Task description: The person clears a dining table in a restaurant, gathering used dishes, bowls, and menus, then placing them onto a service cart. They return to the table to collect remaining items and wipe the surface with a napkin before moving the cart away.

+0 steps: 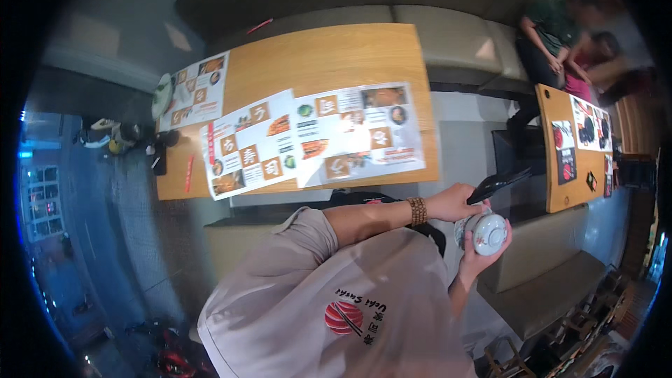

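Observation:
My left hand, with a beaded bracelet at the wrist, reaches across to the right of my body. Its fingers are closed on a long, dark, flat-ended object that points away to the upper right; its exact kind is unclear. Just below, my right hand is wrapped round a small white ceramic bowl with a round foot ring and reddish marks. More patterned white ware shows tucked against it, partly covered by my fingers. The two hands are close together.
A wooden table stands ahead, with printed menu sheets, a green-and-white dish and red paper slips at its edges. A padded bench runs behind it. Two people sit by another table at the right.

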{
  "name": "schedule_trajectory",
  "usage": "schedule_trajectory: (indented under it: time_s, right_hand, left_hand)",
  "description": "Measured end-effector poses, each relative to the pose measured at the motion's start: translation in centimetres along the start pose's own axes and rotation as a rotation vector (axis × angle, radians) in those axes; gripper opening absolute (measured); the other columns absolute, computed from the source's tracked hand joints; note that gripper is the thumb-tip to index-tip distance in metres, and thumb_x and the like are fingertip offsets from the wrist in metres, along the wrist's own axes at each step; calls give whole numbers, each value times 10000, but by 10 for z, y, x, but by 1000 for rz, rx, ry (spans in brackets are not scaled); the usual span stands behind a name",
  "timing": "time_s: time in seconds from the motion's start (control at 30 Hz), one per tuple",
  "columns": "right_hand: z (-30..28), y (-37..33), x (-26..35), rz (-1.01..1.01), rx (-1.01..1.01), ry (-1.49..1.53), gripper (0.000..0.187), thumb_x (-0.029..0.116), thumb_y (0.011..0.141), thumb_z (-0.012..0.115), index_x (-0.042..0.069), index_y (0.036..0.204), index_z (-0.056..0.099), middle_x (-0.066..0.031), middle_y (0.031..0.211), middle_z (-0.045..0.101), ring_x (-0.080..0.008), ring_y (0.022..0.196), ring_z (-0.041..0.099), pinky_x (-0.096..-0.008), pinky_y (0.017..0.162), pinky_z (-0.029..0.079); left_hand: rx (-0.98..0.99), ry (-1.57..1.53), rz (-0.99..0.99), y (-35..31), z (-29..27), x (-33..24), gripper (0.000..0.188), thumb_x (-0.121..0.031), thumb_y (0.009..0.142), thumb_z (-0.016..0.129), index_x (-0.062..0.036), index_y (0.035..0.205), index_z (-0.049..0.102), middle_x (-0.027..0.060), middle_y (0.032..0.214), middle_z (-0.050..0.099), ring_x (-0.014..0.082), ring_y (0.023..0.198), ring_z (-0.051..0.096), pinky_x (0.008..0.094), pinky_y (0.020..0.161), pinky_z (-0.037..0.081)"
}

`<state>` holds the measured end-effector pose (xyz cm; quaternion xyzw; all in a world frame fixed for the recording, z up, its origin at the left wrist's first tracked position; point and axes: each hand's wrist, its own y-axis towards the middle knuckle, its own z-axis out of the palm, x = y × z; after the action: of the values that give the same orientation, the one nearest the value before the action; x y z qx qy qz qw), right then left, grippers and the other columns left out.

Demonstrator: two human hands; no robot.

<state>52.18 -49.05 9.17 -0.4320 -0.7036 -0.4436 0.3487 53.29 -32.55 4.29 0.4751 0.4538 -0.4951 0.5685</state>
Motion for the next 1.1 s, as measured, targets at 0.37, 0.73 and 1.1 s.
schedule_trajectory:
  time_s: [0.37,0.73,1.1]
  right_hand:
    - [-330,-50,-92,216,-649,-77,843,185,590,942,37,1289,496,-139,1196,619,-255,1104,631,-377,946,503]
    - [-478,-143,-137,518,-1316,-231,908,103,622,928,38,1354,394,-157,1203,665,-234,1132,635,-374,995,486]
    - [-749,-222,-231,547,-1314,-344,882,112,617,935,27,1329,421,-132,1183,642,-226,1106,618,-369,974,490]
  left_hand:
    - [901,-22,-375,115,388,27,325,-129,998,584,-13,1301,575,62,1164,673,117,1054,615,307,945,496]
    - [1664,-1,-340,88,672,116,305,-230,987,614,19,1156,662,66,1053,708,111,986,631,312,887,508]
    - [1619,228,-411,62,968,124,307,-288,975,639,-9,1087,699,84,768,684,89,708,604,293,639,491]
